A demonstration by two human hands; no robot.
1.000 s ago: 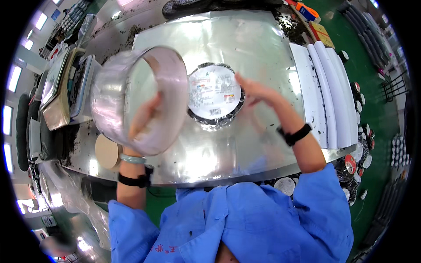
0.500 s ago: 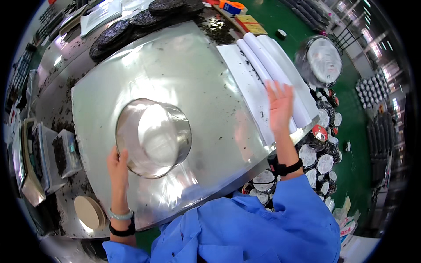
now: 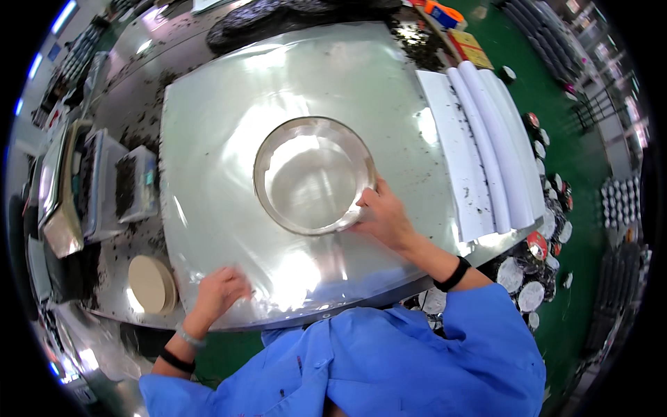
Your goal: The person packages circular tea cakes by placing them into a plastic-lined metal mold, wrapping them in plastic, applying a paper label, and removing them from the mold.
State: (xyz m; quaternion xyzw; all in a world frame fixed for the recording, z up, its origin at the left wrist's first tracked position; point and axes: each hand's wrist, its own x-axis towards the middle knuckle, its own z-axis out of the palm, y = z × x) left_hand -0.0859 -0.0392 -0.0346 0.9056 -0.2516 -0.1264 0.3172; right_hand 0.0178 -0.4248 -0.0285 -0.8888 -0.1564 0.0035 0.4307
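Note:
A wide, shallow metal ring (image 3: 262, 165) sits over the middle of a clear plastic sheet (image 3: 208, 132) that covers the table in front of me. Whether the ring has a bottom I cannot make out through the glare. My right hand (image 3: 384, 214) is closed on its rim at the near right, thumb on the inner side. Away from the ring, my left hand (image 3: 224, 286) hovers at the sheet's near left. Its fingers look bent but are smeared by motion, and I see nothing in them.
Tan round discs (image 3: 149, 285) are stacked at the left edge, near plastic bins (image 3: 142, 184) with dark leaf bits. White paper rolls (image 3: 479, 132) lie on the right. Dark wrapped bundles (image 3: 292, 21) line the back. Several wrapped round packages (image 3: 511, 274) stand beside the table.
My left hand has let go of the ring and drawn nearer to me. My right hand has come in from the paper and taken the rim. The whole view has shifted.

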